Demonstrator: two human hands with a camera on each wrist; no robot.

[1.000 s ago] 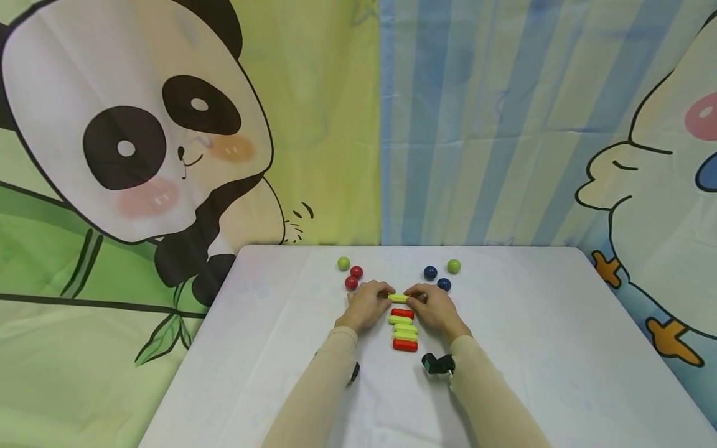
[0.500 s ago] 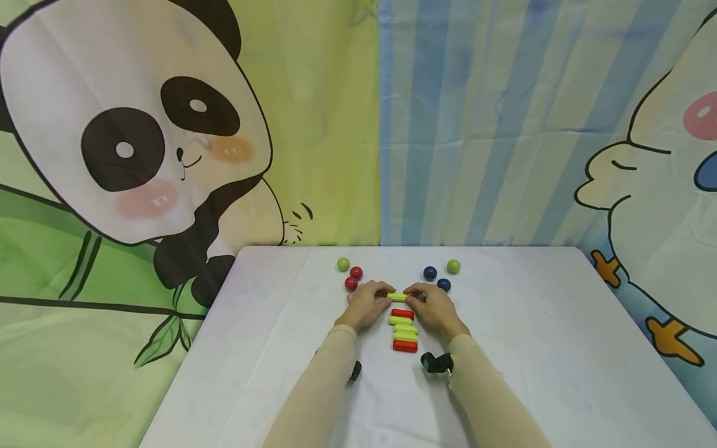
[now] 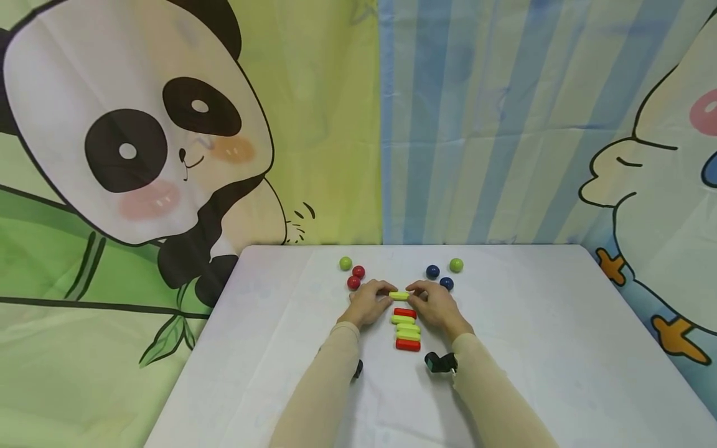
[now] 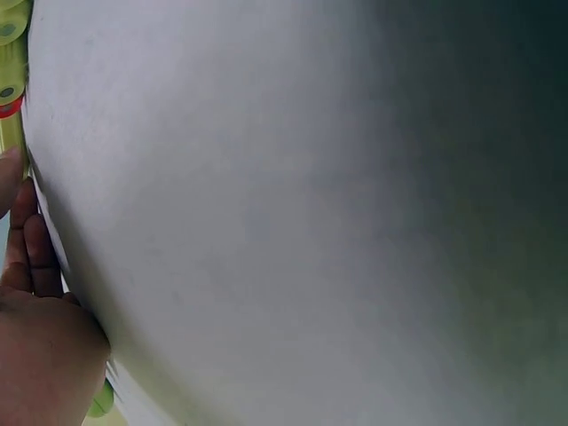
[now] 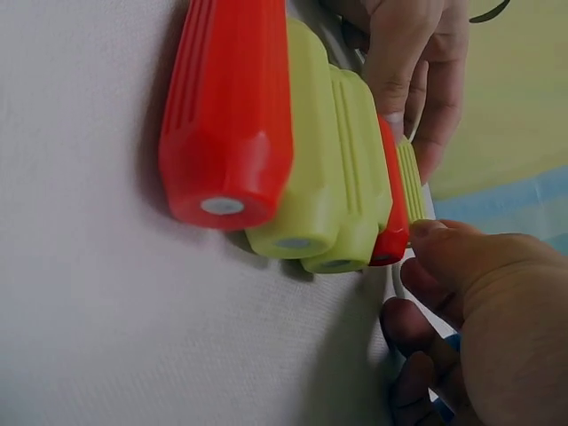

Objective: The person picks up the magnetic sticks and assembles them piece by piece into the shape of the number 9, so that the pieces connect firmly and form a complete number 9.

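Observation:
A yellow-green magnetic rod (image 3: 399, 296) lies crosswise between the two hands, at the far end of a column of rods. My left hand (image 3: 366, 303) pinches its left end, and my right hand (image 3: 439, 305) holds the right end with thumb and fingers. Nearer to me come a red rod (image 3: 405, 312), several yellow-green rods (image 3: 408, 328) and another red rod (image 3: 407, 345), side by side. Round metal discs show on the rod ends in the right wrist view, where the near red rod (image 5: 229, 115) looks largest. Much of the pinched rod is hidden in both wrist views.
Beyond the left hand sit a green ball (image 3: 345, 263) and two red balls (image 3: 358, 272). Two blue balls (image 3: 432, 272) and a second green ball (image 3: 456, 265) rest beyond the right hand. A white cloth covers the table (image 3: 538, 323); patterned curtains hang behind its far edge.
The head view has shifted very slightly. Both hands keep their hold on the yellow-green rod, and the other rods and balls stay in place.

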